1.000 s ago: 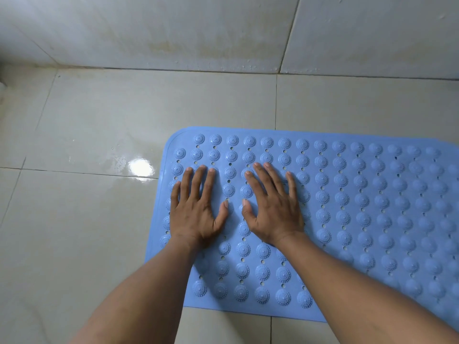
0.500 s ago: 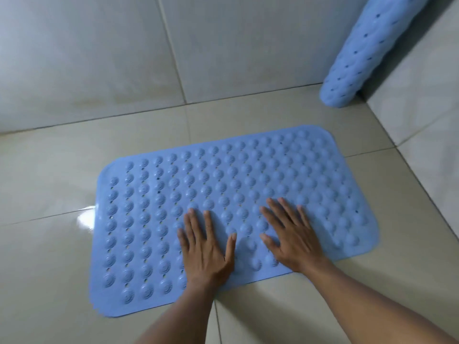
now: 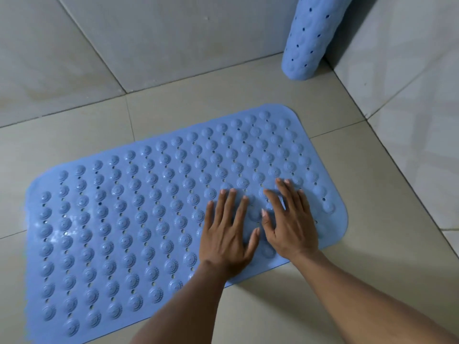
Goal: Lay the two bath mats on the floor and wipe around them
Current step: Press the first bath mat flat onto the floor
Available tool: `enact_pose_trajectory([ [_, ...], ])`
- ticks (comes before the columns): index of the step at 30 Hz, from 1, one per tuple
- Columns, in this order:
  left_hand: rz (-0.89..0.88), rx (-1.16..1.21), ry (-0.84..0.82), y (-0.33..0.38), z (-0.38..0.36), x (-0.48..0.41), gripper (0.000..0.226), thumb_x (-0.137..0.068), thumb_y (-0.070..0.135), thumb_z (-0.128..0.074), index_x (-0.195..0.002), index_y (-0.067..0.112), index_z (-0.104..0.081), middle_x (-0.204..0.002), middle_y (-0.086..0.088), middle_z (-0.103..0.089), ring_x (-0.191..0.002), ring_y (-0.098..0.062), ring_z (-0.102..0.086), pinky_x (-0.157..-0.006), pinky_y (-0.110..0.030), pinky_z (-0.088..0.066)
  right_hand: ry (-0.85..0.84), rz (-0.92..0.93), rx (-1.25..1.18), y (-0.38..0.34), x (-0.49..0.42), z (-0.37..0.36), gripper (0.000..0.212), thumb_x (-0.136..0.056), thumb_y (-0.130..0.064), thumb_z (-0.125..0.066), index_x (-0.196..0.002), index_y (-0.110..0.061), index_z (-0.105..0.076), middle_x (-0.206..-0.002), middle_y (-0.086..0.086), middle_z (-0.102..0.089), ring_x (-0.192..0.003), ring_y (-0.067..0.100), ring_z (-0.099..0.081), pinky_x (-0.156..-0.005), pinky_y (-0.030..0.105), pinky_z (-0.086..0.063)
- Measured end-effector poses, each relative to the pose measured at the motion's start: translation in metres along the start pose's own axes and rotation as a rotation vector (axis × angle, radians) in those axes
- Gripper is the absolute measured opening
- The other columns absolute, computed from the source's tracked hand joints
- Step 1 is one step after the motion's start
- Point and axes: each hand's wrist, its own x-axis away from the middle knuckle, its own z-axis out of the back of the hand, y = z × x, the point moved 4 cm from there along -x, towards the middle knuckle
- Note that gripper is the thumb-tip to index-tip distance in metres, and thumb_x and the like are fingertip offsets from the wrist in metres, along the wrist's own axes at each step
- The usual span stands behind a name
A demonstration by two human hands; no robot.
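My left hand point(image 3: 226, 234) and right hand point(image 3: 290, 219) lie flat, grip apart, pressing the blue bath mat point(image 3: 139, 207) mid-frame onto the floor point(image 3: 323, 306). Next, I judge: fetch the rolled bath mat point(image 3: 308, 38), upper right, and unroll it.

Well beyond the left hand point(image 3: 227, 240), a back wall point(image 3: 173, 40) of big grey tiles fills the top of the view, with one grout line point(image 3: 94, 48) slanting down it. Faint yellowish staining point(image 3: 37, 95) shows low on that wall, far off to the hand's left. Out past the right hand point(image 3: 291, 227), a side wall point(image 3: 409, 70) of pale tiles runs along the right edge. The two walls meet in a shadowed corner point(image 3: 331, 63).
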Motion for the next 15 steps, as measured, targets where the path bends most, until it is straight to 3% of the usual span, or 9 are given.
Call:
enact_pose_trajectory([
  [5,0.010,-0.039,-0.011,0.0022,0.0056,-0.0017,0.076,-0.093,0.062,-0.046,-0.159,0.027,-0.034,-0.168,-0.012,-0.023,-0.157,-0.029,-0.013,-0.124,-0.052,-0.016,0.085,0.027,-0.038,-0.0001,-0.0011,0.0031,0.042,-0.094,-0.028,-0.060,-0.134,-0.017,-0.064,-0.156,0.016,-0.043,-0.149,0.035,-0.033,-0.116,0.058,-0.031],
  [10,-0.007,-0.045,0.050,0.0002,0.0050,-0.0046,0.072,-0.091,0.063,-0.052,-0.154,0.028,-0.044,-0.163,-0.012,-0.034,-0.153,-0.033,-0.027,-0.119,-0.054,-0.028,0.124,0.032,-0.066,0.0013,-0.0037,0.0030,0.040,-0.094,-0.024,-0.060,-0.133,-0.019,-0.066,-0.155,0.015,-0.045,-0.148,0.035,-0.035,-0.114,0.058,-0.033],
  [15,-0.011,-0.058,0.038,-0.0002,0.0026,-0.0055,0.071,-0.091,0.064,-0.053,-0.152,0.029,-0.046,-0.162,-0.011,-0.037,-0.152,-0.034,-0.029,-0.116,-0.055,-0.032,0.129,0.040,-0.065,0.0023,-0.0044,0.0007,0.041,-0.093,-0.023,-0.061,-0.133,-0.020,-0.066,-0.154,0.014,-0.046,-0.147,0.036,-0.035,-0.114,0.058,-0.034],
])
